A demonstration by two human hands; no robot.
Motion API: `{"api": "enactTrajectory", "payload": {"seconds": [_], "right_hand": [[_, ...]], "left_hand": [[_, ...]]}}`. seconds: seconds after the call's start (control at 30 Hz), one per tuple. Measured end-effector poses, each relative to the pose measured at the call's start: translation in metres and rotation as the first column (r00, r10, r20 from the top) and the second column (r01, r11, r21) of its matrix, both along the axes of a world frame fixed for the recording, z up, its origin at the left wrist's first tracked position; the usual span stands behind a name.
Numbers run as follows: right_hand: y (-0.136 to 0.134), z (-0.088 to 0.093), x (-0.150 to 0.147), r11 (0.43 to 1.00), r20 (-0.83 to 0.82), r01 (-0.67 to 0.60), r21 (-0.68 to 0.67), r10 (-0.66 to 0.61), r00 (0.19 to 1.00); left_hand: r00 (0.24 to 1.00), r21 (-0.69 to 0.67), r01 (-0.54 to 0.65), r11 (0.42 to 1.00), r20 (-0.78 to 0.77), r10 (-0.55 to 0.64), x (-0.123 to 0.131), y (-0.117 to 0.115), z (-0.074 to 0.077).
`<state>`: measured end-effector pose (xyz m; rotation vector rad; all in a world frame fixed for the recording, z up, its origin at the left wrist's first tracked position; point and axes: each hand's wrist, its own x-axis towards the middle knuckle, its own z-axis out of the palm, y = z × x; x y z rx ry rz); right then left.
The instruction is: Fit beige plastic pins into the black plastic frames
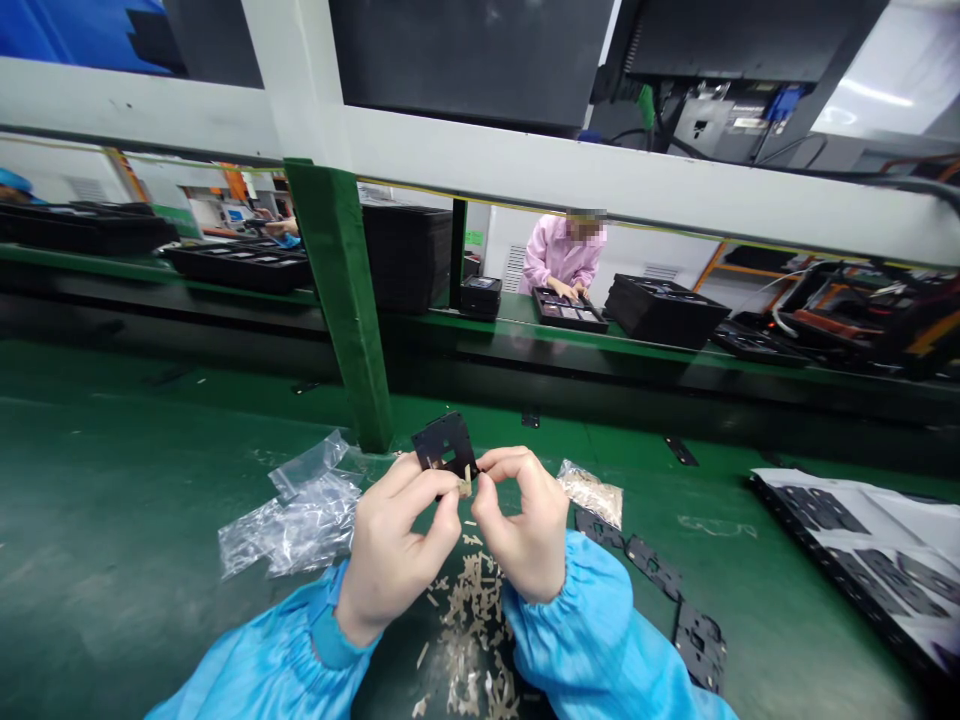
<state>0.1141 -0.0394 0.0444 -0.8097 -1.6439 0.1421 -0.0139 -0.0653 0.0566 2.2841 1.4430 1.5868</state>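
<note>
While held up, the black plate shows square cutouts.

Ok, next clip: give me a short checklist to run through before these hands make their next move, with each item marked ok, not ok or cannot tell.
1. Black perforated plate held up off the green mat: ok, the left hand pinches its lower edge, with the right hand at that edge too.
2. Beige strip at the plate's lower edge fixed firmly: cannot tell, fingers crowd it.
3. Beige scraps kept in one heap: not ok, a few lie apart.
4. Other black plates lying flat on the mat: ok.
5. Held plate's face undamaged: cannot tell, too small.
</note>
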Motion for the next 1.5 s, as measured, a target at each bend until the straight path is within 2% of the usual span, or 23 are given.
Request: {"api": "enactTrajectory", "payload": {"seconds": [0.37,0.47,0.53,0.67,0.83,0.97,1.5], "right_hand": [[-0.001,0.002,0.001,0.999,0.024,-0.049,0.001,0.049,0.998],[-0.002,0.007,0.003,0.991,-0.028,-0.097,-0.093,0.095,0.995],[-0.002,0.011,0.005,0.964,-0.086,-0.172,-0.205,0.157,0.984],[0.000,0.014,0.009,0.866,-0.209,-0.331,-0.374,0.269,0.940],[0.003,0.013,0.011,0.786,-0.314,-0.437,-0.437,0.321,0.893],[0.004,0.012,0.012,0.760,-0.348,-0.472,-0.447,0.338,0.874],[0.002,0.016,0.014,0.813,-0.232,-0.382,-0.439,0.308,0.923]], "left_hand": [[0.999,0.010,0.038,0.999,0.010,-0.038,-0.002,0.000,0.000],[0.999,0.023,0.032,0.999,0.012,-0.033,-0.002,0.000,-0.001],[0.999,0.030,0.030,0.999,0.011,-0.031,-0.002,0.000,-0.002],[0.999,0.065,0.035,0.997,-0.002,-0.035,-0.001,0.001,0.000],[0.999,0.098,0.037,0.995,-0.013,-0.036,0.000,0.002,0.002],[0.999,0.102,0.045,0.994,-0.021,-0.043,-0.001,0.001,0.003],[0.983,-0.019,0.165,0.986,0.085,-0.163,-0.007,0.002,0.005]]}}
